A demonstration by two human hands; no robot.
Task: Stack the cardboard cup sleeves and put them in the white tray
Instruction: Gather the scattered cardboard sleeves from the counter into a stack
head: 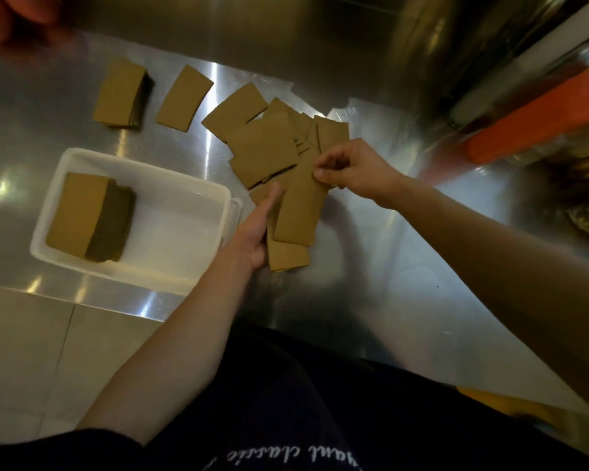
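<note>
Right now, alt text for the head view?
The left hand holds a bundle of cardboard sleeves over a steel table while the right hand pinches the top sleeve. A stack sits in the white tray; loose sleeves lie beyond.

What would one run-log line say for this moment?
left hand: holds sleeve bundle | right hand: pinches top sleeve | white tray: one stack inside | loose sleeves: on counter

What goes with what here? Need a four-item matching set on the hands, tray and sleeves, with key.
1. left hand
2. right hand
3. white tray
4. single sleeve

A. lies alone on the steel counter, beyond the tray
B. pinches the top sleeve by its far end
C. contains a neat stack of sleeves
D. grips an uneven bunch of sleeves

Pairs: 1-D, 2-B, 3-C, 4-A
</note>
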